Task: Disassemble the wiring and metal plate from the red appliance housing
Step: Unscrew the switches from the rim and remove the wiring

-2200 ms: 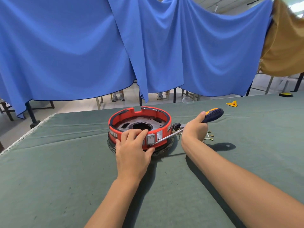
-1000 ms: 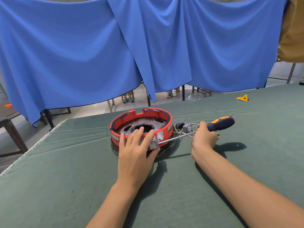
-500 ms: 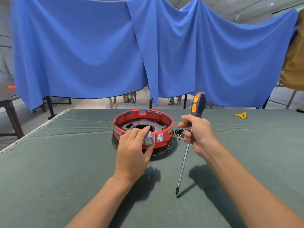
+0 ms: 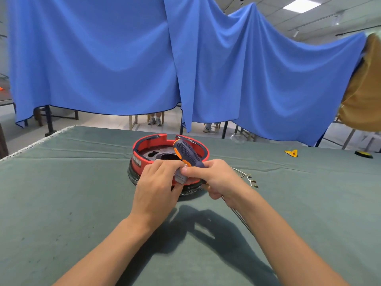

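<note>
With the red housing standing on the green-covered table, the left hand pinched a small grey part, apparently the metal plate, while the right hand gripped the screwdriver; freeing that part appeared next.

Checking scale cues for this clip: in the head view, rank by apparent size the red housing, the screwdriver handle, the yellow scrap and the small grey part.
1. red housing
2. screwdriver handle, though it is nearer the camera
3-4. small grey part and yellow scrap: alike; the part is mostly hidden by fingers, the scrap lies farther off.
</note>
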{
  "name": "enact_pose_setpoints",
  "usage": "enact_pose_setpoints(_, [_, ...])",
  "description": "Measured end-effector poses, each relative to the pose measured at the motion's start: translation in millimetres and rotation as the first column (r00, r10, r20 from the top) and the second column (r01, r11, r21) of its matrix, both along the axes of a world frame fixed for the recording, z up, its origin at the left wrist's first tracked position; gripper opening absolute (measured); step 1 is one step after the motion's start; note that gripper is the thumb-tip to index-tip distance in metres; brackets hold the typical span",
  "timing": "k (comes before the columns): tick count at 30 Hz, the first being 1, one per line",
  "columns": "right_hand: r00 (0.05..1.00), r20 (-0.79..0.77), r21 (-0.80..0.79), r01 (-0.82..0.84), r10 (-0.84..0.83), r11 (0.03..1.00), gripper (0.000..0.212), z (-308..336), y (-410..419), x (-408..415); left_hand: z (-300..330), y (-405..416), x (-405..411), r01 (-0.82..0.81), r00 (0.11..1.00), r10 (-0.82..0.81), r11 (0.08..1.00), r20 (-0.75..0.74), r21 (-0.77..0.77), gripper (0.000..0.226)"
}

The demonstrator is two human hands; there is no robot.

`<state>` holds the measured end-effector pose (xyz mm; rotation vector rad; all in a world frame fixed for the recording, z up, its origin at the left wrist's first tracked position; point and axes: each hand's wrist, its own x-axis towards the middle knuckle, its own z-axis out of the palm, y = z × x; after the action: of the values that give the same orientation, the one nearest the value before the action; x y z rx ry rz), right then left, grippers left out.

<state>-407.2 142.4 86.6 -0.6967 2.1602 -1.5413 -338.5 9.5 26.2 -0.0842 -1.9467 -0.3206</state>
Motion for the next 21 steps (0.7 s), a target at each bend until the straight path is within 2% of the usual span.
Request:
enact_pose_setpoints(4, [0.993,-0.006,-0.031,0.118,-0.118,0.993,0.010,0.1,10.6,-15.9,-2.4,-3.2,-0.6,-0.090,0.981,0.096,0.995,0.170,-0.043,0.056])
enact_pose_setpoints(7, [0.958,0.021,-0.072,0.285,-0.285,0.956,0.011,-6.2,24.1,-36.6,-2.8,-8.4,0.8,-0.179,0.959,0.178,0.984,0.219,-0.017,0.053])
enact_pose_setpoints(12, [0.838,0.031,-0.047,0.545,-0.545,0.837,0.018,-26.5,45.7,-66.1,-5.8,-14.2,1.2,-0.301,0.892,0.271,0.953,0.363,0.029,0.045])
enact_pose_setpoints(16, [0.796,0.107,-0.068,0.604,-0.596,0.794,0.021,-33.6,51.9,-82.4,-6.9,-16.2,0.0,-0.311,0.882,0.279,0.950,0.381,0.026,0.042])
enact_pose_setpoints(21, [0.752,0.017,-0.066,0.658,-0.659,0.750,0.029,-31.7,51.3,-92.1,-7.2,-16.1,-1.4,-0.312,0.881,0.275,0.949,0.384,0.036,0.042])
